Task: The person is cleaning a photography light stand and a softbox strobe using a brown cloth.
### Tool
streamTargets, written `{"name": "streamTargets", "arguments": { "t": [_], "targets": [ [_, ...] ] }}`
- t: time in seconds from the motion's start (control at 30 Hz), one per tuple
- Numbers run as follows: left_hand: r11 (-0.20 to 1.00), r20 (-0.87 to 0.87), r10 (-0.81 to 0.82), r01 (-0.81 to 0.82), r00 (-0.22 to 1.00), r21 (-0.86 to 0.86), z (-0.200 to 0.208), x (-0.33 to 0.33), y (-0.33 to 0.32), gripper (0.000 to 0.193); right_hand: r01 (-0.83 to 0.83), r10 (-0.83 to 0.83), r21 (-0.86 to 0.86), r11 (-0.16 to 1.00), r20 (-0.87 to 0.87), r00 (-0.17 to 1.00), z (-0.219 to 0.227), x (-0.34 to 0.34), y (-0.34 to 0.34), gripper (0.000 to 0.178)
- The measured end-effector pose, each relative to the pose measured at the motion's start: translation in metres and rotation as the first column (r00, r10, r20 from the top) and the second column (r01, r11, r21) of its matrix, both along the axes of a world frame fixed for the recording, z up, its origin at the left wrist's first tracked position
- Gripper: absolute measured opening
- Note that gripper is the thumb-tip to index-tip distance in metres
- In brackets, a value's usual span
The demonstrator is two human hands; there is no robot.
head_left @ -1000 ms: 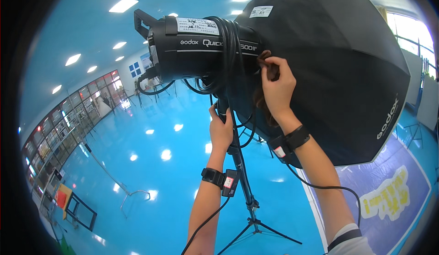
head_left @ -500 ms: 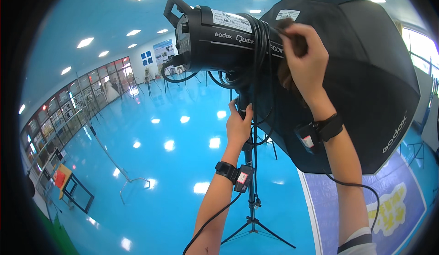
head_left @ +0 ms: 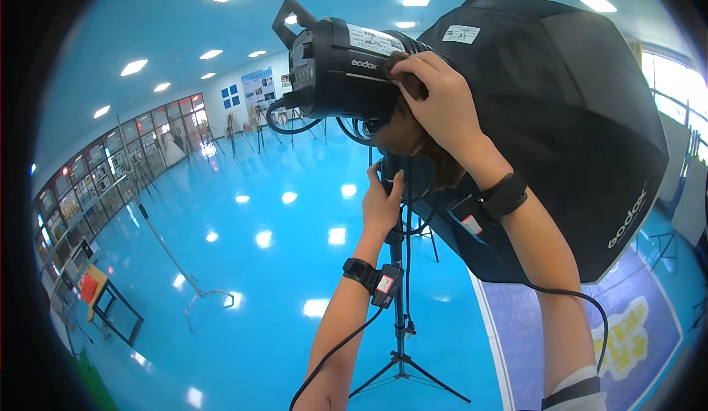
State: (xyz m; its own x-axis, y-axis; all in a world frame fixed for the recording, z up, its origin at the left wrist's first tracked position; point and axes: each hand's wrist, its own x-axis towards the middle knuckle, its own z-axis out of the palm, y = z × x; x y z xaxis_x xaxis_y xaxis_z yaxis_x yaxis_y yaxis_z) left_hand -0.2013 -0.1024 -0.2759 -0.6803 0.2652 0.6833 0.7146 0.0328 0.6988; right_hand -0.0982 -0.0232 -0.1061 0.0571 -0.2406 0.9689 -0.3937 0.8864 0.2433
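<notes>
Softbox [head_left: 568, 116], black and angular, fills the upper right of the frame, with far more bulk than the slim light stand [head_left: 399, 337], whose pole runs down to splayed legs at lower centre; such a top-heavy load probably asks for steady, small strokes rather than shoves; the black lamp head [head_left: 324, 72] sits at upper centre, just left of the softbox.

Brown cloth [head_left: 398, 134] (it looks soft and bunched, though I cannot tell its exact stuff) lies against the lamp head's near side and droops below it, at upper centre; the right hand [head_left: 442, 105] has its grip pinched together on the upper part of that cloth, thumb and fingers closed with little gap; a flat pad of cloth under the fingertips would likely serve better than a loose trailing end; the left hand [head_left: 383, 204], mid-centre, has its grip wrapped round the upper pole, a sound brace against any push from the right.

Cable loops [head_left: 417, 44] cross the lamp head close to the right fingers; best to work around them, lest the cloth snag; the thin wrist cord [head_left: 605, 330], lower right, wants slack too.
</notes>
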Motion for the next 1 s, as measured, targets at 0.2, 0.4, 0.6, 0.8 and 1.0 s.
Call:
{"name": "streamTargets", "arguments": {
  "t": [0.2,0.4,0.6,0.8,1.0],
  "targets": [
    [0.997,0.001,0.063,-0.063,0.998,-0.038,-0.001,-0.002,0.000,0.052,-0.030,0.030,0.114,0.993,-0.004,1.000,-0.002,-0.008,-0.039,0.017],
    [0.979,-0.353,0.169,-0.198,0.920,-0.049,-0.019,-0.030,-0.001,0.054,0.061,-0.048,0.177,0.982,-0.079,0.996,-0.016,-0.007,-0.016,0.019],
    [0.999,0.013,0.029,-0.028,1.000,-0.016,0.000,0.001,-0.002,0.054,0.115,-0.090,0.260,0.959,-0.107,0.990,-0.009,-0.006,-0.030,0.019],
    [0.980,-0.345,0.201,-0.190,0.917,0.064,-0.022,-0.031,-0.002,0.051,0.082,-0.067,0.381,0.921,-0.052,0.996,-0.017,-0.013,-0.047,0.010],
    [0.977,-0.270,0.135,-0.173,0.953,-0.121,-0.014,-0.019,0.005,0.058,-0.061,0.096,0.152,0.986,-0.233,0.968,0.020,-0.006,-0.050,0.019]
  ]
}}
